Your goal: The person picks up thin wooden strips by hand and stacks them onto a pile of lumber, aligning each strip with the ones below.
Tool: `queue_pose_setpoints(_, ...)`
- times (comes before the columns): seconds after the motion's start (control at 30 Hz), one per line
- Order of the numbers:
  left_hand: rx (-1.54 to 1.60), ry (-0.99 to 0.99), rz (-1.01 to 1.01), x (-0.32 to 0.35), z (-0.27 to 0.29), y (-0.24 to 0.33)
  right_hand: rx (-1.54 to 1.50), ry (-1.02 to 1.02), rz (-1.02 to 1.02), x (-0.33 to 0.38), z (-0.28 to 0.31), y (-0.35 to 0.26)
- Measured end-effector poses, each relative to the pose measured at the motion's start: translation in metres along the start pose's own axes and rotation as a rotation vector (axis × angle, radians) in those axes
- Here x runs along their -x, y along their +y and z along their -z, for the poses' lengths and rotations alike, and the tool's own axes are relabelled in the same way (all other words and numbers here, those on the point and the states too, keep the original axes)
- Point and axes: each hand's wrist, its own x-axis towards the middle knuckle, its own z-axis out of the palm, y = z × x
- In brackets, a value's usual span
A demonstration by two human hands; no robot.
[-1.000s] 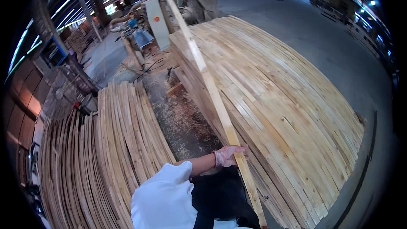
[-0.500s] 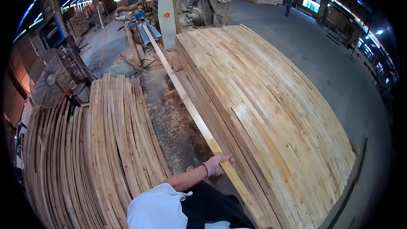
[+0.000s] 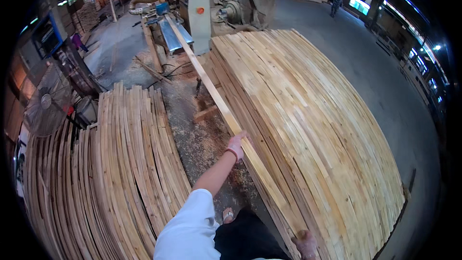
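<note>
The long board (image 3: 211,86) lies along the near edge of the big stack (image 3: 308,130) of pale planks, its far end pointing toward the grey machine (image 3: 197,9) beyond the stack and its near end running down past my knee. My left hand (image 3: 237,142) rests on it about midway, fingers (image 3: 240,137) curled over its upper edge and closed on the wood (a light grip, from the look of it), so the board stays guided along the stack's side rather than tipping off into the aisle. My right hand (image 3: 305,243) sits low at the board's near end, right against the stack; it looks pressed to the wood, but I cannot tell whether those fingers are wrapped round it or just pushing. Holding it at two spots well apart keeps such a slender length from sagging or swinging. On the other side of the sawdust-strewn floor (image 3: 202,135) from the stack, thinner strips (image 3: 106,173) stand on edge in a packed bundle, and a round fan (image 3: 48,106) stands beyond them.
</note>
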Motion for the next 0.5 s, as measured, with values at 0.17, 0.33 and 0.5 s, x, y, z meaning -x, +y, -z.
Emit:
queue_pose_setpoints(0.17, 0.018, -0.272, 0.346, 0.064, 0.028, -0.058, -0.021, 0.084, 0.169, -0.032, 0.008, -0.145)
queue_pose_setpoints(0.33, -0.733, -0.327, 0.463, 0.152, 0.038, -0.123, -0.402, 0.143, 0.448, -0.045, 0.006, -0.195)
queue_pose_setpoints(0.5, -0.518, -0.271, 0.343, 0.104, 0.022, -0.075, -0.489, -0.019, 0.412, -0.056, -0.032, -0.132)
